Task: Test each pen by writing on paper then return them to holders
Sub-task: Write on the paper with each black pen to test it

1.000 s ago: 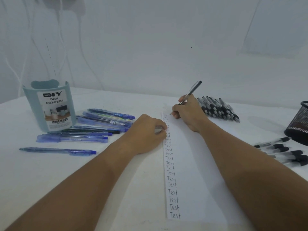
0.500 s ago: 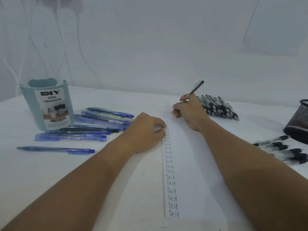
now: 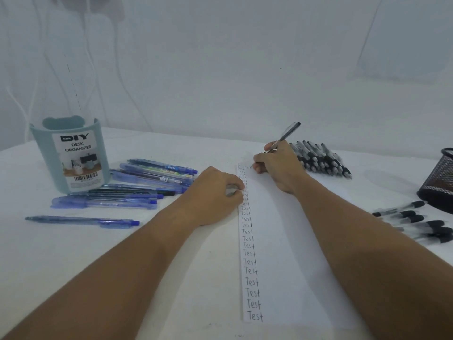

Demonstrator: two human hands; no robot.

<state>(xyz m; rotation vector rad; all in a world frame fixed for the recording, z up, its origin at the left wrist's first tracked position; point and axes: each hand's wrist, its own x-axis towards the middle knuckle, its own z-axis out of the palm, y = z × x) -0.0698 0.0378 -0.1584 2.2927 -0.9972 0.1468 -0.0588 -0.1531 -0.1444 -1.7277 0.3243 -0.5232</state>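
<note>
A white paper [image 3: 277,244] lies on the table with a column of "Test" words down its left side. My right hand [image 3: 279,165] grips a black pen [image 3: 285,136] with its tip on the paper's top, beside the column. My left hand [image 3: 215,195] rests on the paper's left edge, fingers curled, holding nothing that I can see. Several blue pens [image 3: 147,182] lie left of it by a light-blue desk organizer [image 3: 71,155]. A pile of black pens [image 3: 321,159] lies behind my right hand.
A black mesh holder [image 3: 438,182] stands at the right edge, with several black pens [image 3: 416,222] lying in front of it. One blue pen [image 3: 83,220] lies apart at the left. A white wall rises behind the table.
My right hand has shifted slightly to the right along the paper's top, and a new faint word shows beside the column. My left hand has stayed put.
</note>
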